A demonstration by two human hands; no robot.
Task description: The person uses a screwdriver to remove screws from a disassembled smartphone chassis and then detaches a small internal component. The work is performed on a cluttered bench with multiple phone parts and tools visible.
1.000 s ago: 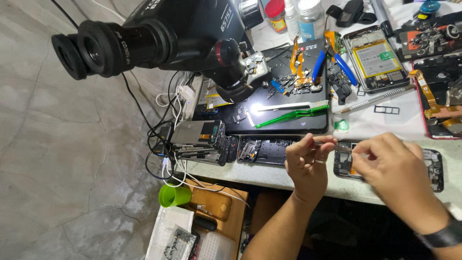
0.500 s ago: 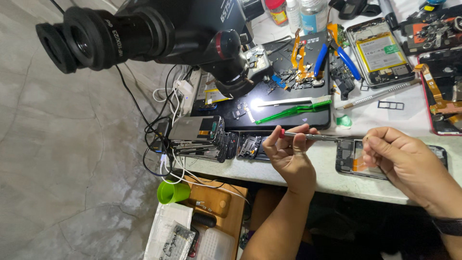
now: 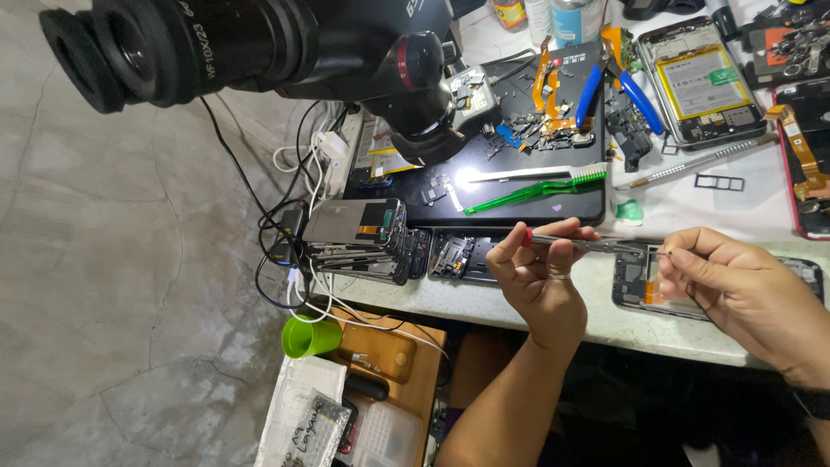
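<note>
Left hand [image 3: 540,268] pinches a slim metal screwdriver [image 3: 588,245] with a red cap, held level, tip pointing at the right hand [image 3: 743,290]. The right fingertips [image 3: 679,258] meet that tip, just above an opened phone [image 3: 640,285] lying at the bench edge [image 3: 553,324]. Behind, a green-handled brush [image 3: 536,190] lies on a black mat [image 3: 519,173] under the microscope [image 3: 259,43]. A stack of phones [image 3: 359,238] sits left, with a green cup [image 3: 309,337] below and blue-handled pliers [image 3: 618,82] up top.
</note>
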